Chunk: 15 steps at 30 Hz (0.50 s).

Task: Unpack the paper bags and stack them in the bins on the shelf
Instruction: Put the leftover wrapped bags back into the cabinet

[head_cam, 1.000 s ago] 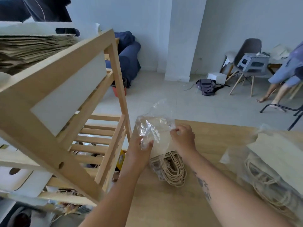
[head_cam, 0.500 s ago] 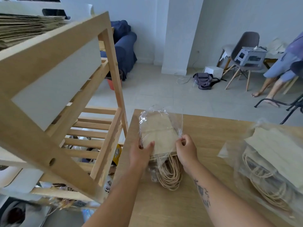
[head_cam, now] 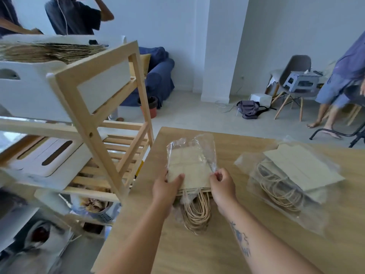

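- The pack of paper bags (head_cam: 189, 169) lies flat on the wooden desk (head_cam: 197, 252), near its left edge, about dead centre of the view. The far half sits inside a clear plastic wrap (head_cam: 205, 149); the twine handles (head_cam: 197, 214) stick out at the 6 o'clock end, toward the person.
- Left hand (head_cam: 166, 190) has its grip clamped on the pack's left edge, thumb pressed on top of the paper, fingers underneath as far as I can tell.
- Right hand (head_cam: 223, 186) pinches the loose edge of the plastic wrap at the pack's right side, thumb and fingertips closed on the film.
- At 3 o'clock from that pack, a second bundle of bags (head_cam: 296, 175) lies on the desk in its own wrap, well apart from the hands and touched by neither.
- At 9 o'clock stands the wooden shelf (head_cam: 83, 107), just beside the desk's left edge. A white bin (head_cam: 39, 95) on the top level holds a stack of flat brown paper bags (head_cam: 49, 52).
- One level down sits another white bin (head_cam: 53, 157) with slot handles; can't tell what's in it.
- Way back at 1 o'clock there's a grey chair (head_cam: 292, 76) with a small step stool (head_cam: 300, 82) on it.
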Available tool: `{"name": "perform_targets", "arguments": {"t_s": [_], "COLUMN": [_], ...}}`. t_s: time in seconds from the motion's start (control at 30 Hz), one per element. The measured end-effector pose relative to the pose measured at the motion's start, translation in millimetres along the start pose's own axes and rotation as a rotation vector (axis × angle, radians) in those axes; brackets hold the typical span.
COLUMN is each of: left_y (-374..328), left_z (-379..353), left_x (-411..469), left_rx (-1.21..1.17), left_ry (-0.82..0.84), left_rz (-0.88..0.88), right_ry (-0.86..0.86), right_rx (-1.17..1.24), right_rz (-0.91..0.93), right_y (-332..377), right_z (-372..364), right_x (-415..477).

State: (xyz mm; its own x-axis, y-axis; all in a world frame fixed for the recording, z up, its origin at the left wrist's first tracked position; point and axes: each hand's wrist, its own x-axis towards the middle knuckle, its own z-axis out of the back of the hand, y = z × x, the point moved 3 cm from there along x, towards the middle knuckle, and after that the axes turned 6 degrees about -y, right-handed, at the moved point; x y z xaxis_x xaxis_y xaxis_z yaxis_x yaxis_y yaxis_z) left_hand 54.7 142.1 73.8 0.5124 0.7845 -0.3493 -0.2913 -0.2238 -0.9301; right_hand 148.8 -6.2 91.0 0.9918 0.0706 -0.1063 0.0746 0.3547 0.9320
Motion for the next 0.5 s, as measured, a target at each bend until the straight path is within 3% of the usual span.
{"name": "perform_targets", "arguments": {"t_s": [0.5], "left_y": [94], "left_z": [95], "left_x": [-189], "left_rx": [-0.011], "left_ry": [-0.144], "left_rz": [0.082], "right_ry": [0.178], "right_rx": [-0.029], "right_rz": [-0.026], "right_y": [-68], "right_z": [65], "right_x": [-184]}}
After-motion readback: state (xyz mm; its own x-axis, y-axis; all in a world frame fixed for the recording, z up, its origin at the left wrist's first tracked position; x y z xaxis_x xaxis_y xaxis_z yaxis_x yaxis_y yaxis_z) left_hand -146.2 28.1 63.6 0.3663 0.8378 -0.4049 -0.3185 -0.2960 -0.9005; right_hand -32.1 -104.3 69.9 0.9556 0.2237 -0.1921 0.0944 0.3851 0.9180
